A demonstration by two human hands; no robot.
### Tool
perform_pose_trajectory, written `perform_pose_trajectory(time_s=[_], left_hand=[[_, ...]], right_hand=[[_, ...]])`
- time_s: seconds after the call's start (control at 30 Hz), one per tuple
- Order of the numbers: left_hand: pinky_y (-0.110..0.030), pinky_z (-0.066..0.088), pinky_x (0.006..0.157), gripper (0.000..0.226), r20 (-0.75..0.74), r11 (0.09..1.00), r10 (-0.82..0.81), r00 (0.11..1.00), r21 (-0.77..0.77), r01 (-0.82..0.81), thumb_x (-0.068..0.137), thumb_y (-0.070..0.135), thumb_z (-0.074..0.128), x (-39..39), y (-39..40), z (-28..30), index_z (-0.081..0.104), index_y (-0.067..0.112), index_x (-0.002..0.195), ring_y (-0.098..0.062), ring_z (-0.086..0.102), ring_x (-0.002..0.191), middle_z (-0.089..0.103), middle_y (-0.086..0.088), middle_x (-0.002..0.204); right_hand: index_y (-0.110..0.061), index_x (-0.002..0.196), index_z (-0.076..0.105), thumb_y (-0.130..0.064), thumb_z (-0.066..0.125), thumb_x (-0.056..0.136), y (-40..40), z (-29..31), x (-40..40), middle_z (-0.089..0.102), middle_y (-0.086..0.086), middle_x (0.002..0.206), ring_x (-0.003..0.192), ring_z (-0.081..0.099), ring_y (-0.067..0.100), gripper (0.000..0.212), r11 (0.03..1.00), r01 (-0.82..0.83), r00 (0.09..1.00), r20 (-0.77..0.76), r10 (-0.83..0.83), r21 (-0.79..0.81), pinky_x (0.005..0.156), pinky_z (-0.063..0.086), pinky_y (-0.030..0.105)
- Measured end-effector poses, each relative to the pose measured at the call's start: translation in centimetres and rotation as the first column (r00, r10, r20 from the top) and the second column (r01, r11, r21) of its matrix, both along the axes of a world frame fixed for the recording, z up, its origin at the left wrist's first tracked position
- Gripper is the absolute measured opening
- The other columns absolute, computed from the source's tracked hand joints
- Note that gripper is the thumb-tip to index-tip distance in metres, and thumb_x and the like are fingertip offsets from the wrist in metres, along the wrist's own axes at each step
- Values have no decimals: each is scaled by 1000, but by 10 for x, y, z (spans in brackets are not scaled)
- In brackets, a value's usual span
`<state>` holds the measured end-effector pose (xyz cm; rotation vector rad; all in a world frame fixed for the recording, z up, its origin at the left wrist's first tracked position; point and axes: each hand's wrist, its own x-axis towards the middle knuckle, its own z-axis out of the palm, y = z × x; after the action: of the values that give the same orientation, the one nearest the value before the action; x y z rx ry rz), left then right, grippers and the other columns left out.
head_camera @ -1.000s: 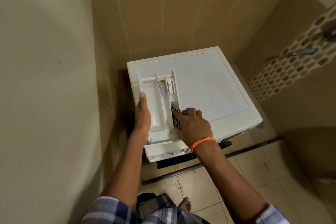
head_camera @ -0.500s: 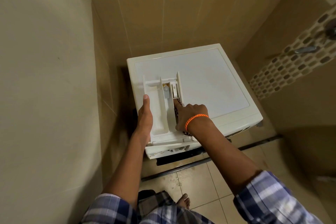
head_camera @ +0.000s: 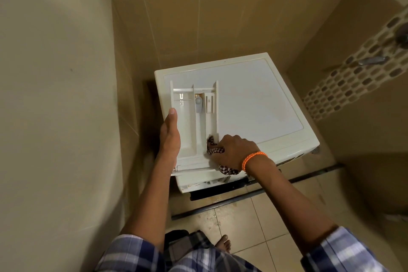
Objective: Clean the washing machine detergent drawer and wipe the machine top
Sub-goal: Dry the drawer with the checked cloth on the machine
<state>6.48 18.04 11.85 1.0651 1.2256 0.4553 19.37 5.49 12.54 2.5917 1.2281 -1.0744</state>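
the detergent drawer [head_camera: 189,126] lies on the left part of the washing machine top [head_camera: 254,104], its long axis running from the front edge toward the back wall, open compartments facing up. the left hand [head_camera: 170,137] braces its left side, thumb straight along the wall, other fingers hidden. the right hand [head_camera: 234,152], wrist bent down, has its fingers curled on a checked cloth [head_camera: 215,150] at the drawer's near right compartment.

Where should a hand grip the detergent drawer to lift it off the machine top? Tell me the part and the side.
Grip the detergent drawer by its long outer walls, coming from above at the near end. It lies flat on the washing machine with its compartments open upward, so those walls stand free; the left hand already braces one.
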Motion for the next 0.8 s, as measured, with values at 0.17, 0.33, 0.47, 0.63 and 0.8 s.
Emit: perform_pose_trajectory(time_s=[0.17, 0.33, 0.47, 0.63, 0.8], left_hand=[[-48, 32, 130, 71, 20, 1000, 3, 1000, 18, -4, 107, 68, 38, 4, -1, 1, 41, 27, 165, -25, 40, 156, 45, 0, 169], [-48, 32, 129, 75, 32, 1000, 27, 999, 10, -28, 106, 72, 34, 9, 4, -1, 37, 28, 167, -25, 37, 158, 39, 0, 172], [-53, 30, 129, 91, 33, 998, 40, 999, -53, -38, 94, 89, 36, 3, -4, -4, 33, 35, 167, -26, 35, 158, 34, 2, 174], [-48, 24, 132, 95, 45, 997, -9, 999, -80, 13, 90, 93, 38, 4, -7, 3, 34, 38, 166, -24, 32, 160, 31, 5, 175], [-47, 23, 129, 71, -11, 998, -36, 999, -57, 35, 108, 68, 34, 7, -9, 2, 31, 32, 168, -24, 27, 162, 25, 3, 178]], right_hand=[[-22, 87, 75, -53, 66, 95, 1, 11, 15, 71, 5, 97, 96, 70, 26, 33, 991, 111, 953, -292, -86, 70, 82, 58, 35], [-26, 106, 82, -72, 57, 70, 4, 25, 1, 77, 4, 103, 98, 73, 24, 63, 871, 364, 904, -350, -244, 331, 91, 63, 46], [-38, 132, 73, -60, 51, 83, 15, 37, -19, 75, -2, 107, 98, 71, 19, 58, 628, 323, 941, -169, -293, 708, 82, 63, 41], [-27, 152, 49, -43, 58, 95, 23, 17, -51, 58, 15, 131, 111, 65, 34, 60, 928, -75, 941, 333, -55, 365, 73, 53, 41], [-15, 147, 53, -50, 58, 98, 25, 26, -49, 69, 8, 122, 112, 67, 31, 61, 992, -127, 962, 248, 117, 23, 81, 46, 38]])
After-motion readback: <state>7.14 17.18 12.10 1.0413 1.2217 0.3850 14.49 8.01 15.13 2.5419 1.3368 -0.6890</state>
